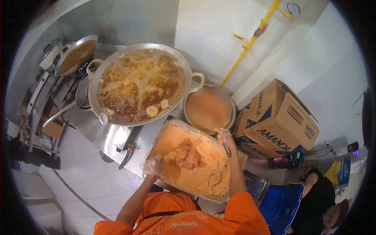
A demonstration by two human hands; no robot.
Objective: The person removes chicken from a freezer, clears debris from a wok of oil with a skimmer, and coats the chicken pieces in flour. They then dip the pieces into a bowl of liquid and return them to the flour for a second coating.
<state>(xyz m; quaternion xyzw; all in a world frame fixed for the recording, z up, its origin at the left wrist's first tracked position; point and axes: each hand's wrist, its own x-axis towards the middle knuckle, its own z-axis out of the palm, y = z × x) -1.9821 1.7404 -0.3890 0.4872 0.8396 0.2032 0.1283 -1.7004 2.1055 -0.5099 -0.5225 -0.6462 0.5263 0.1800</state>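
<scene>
A rectangular tray [213, 192] holds orange-tinted breading flour [207, 150], with a clump of coated, meat-like pieces [188, 156] in the middle. My left hand [154, 166], in a clear plastic glove dusted with flour, is closed at the tray's near left corner. Reaching across the tray, my right hand [224, 137] is also gloved and closes at the far rim, beside a round metal bowl [232, 117] of orange-brown liquid. Parts of the fingers on both hands are hidden or blurred.
A large two-handled wok [93, 94] of bubbling oil stands behind the tray, with pale pieces floating. To its left are a strainer [82, 92] and another wok [64, 70]. Cardboard boxes [270, 121] stand right, near a blue bin [280, 207] and another person [319, 203].
</scene>
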